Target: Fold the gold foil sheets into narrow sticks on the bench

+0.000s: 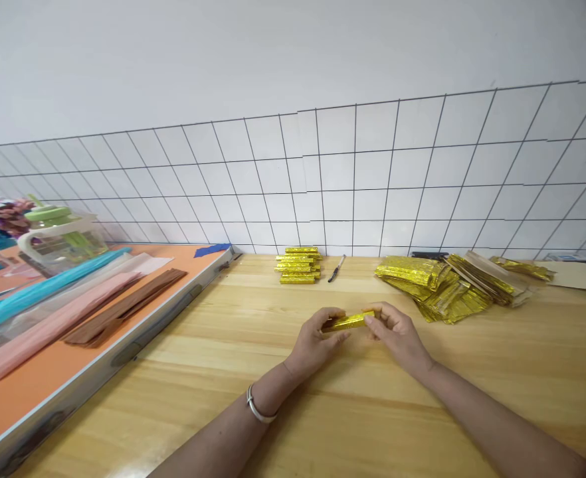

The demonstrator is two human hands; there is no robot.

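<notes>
Between my two hands is a narrow, shiny gold foil bundle (349, 321), held just above the wooden table (213, 398). My left hand (319, 340) grips its left end, with the fingers behind and the thumb in front. The thumb and fingers of my right hand (396, 333) pinch its right end. Farther back, similar gold foil bundles (297, 267) are stacked near the wall. A pen (337, 268) lies just right of that stack. To the right spreads a loose heap of flat gold foil pieces (437, 285).
At left, an orange board (173, 292) with a raised edge bears blue, white, pink and brown folded paper strips (133, 305). A clear container with a green lid (54, 226) stands behind them. A black-gridded white wall (373, 166) borders the table's back. Brown card (582, 275) lies far right.
</notes>
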